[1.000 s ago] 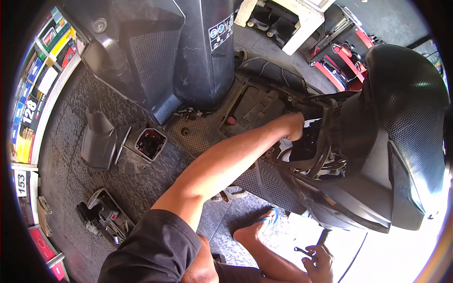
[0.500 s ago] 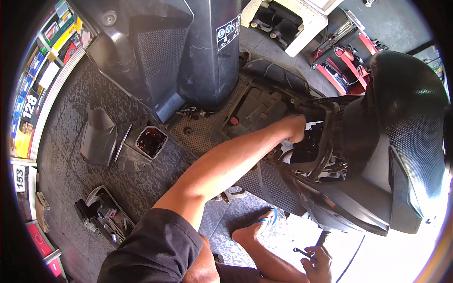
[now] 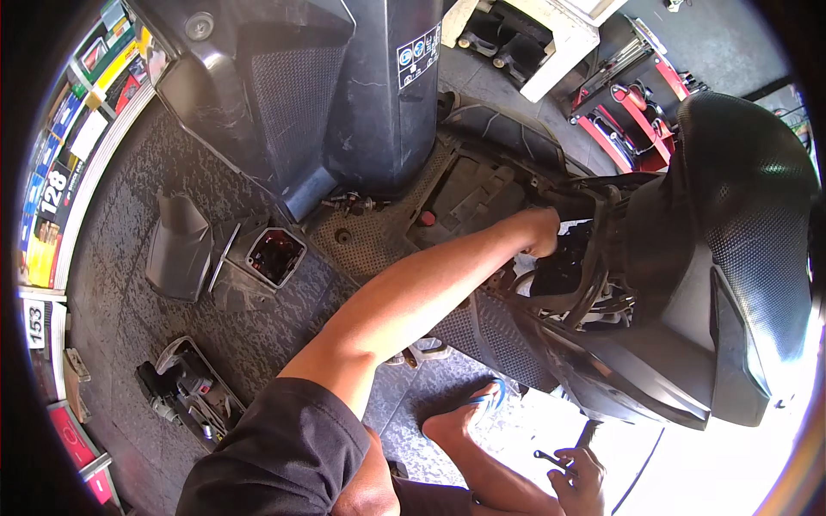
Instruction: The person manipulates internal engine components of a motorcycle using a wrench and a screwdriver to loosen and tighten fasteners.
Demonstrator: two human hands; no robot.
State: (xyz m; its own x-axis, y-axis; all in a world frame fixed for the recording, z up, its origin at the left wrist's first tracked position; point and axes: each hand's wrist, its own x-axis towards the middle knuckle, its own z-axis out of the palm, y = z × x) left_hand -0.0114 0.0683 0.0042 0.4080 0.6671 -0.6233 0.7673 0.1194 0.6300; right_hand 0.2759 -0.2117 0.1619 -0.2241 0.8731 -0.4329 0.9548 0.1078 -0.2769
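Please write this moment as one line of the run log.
left hand: at opening in scooter, fingers partly hidden | right hand: holds wrench-like tool | floor: black parts

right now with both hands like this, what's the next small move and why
Probably bring the small dark metal wrench toward the open bay in the black plastic scooter: the right hand holds it apart from there, while the left hand reaches into the bay. What that hand touches is hidden.

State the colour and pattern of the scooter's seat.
The seat is black, finely dotted; the head view shows it best.
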